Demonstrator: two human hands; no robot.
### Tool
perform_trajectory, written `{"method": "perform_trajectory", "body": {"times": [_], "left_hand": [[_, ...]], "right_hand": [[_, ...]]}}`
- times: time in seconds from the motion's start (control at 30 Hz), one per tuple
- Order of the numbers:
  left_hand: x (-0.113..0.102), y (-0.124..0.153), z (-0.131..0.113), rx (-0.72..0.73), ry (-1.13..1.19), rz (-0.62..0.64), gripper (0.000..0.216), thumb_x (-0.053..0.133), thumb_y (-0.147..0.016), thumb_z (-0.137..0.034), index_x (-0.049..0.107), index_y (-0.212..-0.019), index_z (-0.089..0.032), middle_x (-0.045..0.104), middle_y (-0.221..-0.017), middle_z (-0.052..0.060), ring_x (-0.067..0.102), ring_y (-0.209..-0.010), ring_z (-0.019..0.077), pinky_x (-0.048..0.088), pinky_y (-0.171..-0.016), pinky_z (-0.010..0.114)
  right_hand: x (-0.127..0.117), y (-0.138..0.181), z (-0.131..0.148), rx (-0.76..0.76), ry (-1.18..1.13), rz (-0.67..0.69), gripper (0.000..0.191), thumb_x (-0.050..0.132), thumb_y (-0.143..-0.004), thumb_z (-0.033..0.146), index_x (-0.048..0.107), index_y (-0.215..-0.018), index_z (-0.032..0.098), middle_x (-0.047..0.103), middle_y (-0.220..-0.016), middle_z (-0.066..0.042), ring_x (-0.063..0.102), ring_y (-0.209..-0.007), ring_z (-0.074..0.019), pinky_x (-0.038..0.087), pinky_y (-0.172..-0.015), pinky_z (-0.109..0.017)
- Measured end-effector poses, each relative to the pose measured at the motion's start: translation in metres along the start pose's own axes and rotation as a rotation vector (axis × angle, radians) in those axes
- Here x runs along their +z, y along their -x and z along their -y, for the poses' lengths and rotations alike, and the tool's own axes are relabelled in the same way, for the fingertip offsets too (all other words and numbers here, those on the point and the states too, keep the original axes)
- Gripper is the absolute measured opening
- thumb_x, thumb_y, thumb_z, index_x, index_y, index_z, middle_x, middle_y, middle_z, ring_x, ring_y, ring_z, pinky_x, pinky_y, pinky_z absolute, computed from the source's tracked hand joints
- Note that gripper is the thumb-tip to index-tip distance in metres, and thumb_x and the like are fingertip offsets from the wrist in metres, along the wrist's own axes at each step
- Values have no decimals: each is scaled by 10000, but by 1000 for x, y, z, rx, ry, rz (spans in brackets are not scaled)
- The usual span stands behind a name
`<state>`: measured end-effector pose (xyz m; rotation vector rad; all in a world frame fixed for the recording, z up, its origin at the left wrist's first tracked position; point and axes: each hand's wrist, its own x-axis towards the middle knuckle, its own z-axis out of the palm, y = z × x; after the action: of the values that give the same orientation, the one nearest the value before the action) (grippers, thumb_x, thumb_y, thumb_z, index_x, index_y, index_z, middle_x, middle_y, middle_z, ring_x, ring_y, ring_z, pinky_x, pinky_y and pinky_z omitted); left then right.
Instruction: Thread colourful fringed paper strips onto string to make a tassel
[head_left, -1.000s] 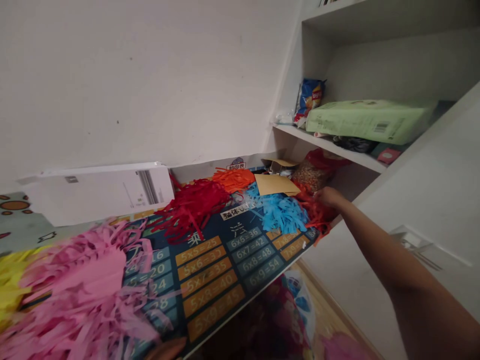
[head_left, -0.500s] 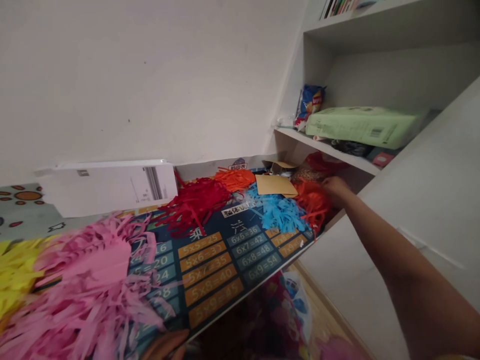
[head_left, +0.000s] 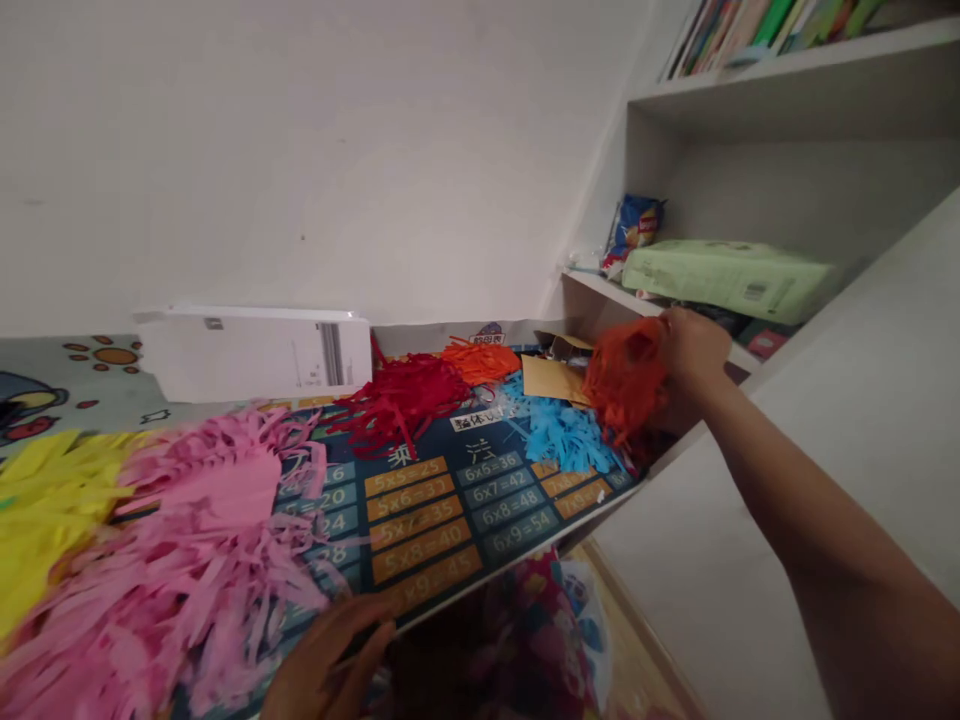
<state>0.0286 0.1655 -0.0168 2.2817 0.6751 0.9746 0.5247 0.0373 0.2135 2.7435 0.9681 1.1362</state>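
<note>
A bundle of orange-red fringed paper (head_left: 628, 378) hangs from my right hand (head_left: 696, 350), whose fingers are closed on its top. It is lifted in front of the lower shelf and is slightly blurred. My left hand (head_left: 330, 655) is at the near edge of the table, by the times-table mat (head_left: 427, 540); its thumb and forefinger are apart and I see nothing held. Beside it spreads pink fringed paper (head_left: 217, 540), with yellow fringed paper (head_left: 52, 510) further left. Blue fringed paper (head_left: 566, 430) lies below the orange-red bundle.
Red fringed paper (head_left: 412, 395) and orange fringed paper (head_left: 480, 360) lie toward the wall. A brown cardboard piece (head_left: 553, 378) borders the blue paper. A white box (head_left: 262, 350) leans on the wall. Shelves at right hold a green package (head_left: 727, 275), a chip bag (head_left: 636, 225) and books (head_left: 772, 30).
My right hand has risen, lifting the orange-red paper bundle from the table's far right corner. My left hand has come further into view at the near edge. The view has shifted slightly.
</note>
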Motion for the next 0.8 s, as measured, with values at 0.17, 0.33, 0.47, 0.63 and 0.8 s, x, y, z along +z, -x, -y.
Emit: {"method": "perform_trajectory", "body": {"times": [0.17,0.33,0.47,0.63,0.8], "left_hand": [[31,-77,-77,120,-52,-330,294,515,-970,-408,736,-1044,-230,774,-1027,52,717,-970,204,568,-900,335],[68,-149,-101,58,-209,-396,471,618,-915,-345,562,-1355,-186,592,-1427,123,497,-1351,280,285,-1171,521],[50,-137,-72,57,-331,-427,120,593,-938,-272,712,-953,-277,772,-988,-18,607,-1167,237,109,-1189,591],[13,-68,-47,149,-554,-550,167,610,-877,-185,731,-927,-287,775,-894,-15,650,-1031,227,155,-1160,562],[-1,-26,-41,48,-622,-440,231,622,-807,-151,738,-961,-279,765,-889,13,644,-991,251,194,-1129,583]], "right_hand": [[-43,20,83,-509,-101,-34,270,491,-976,274,737,-979,164,737,-895,-114,638,-887,-231,340,-879,-359],[-73,85,162,-1041,-303,-222,237,470,-974,159,704,-964,195,753,-936,-62,631,-935,-215,286,-1023,-419],[-62,131,180,-1071,-697,-416,225,499,-977,148,702,-1028,232,769,-972,-20,653,-978,-188,289,-1052,-407],[-12,189,204,-802,-1028,-360,211,539,-922,144,678,-1040,251,772,-969,-31,687,-933,-203,360,-1010,-425],[-2,258,215,-536,-1193,-181,438,546,-893,182,564,-1321,272,717,-1146,-105,652,-1068,-305,468,-925,-510]]}}
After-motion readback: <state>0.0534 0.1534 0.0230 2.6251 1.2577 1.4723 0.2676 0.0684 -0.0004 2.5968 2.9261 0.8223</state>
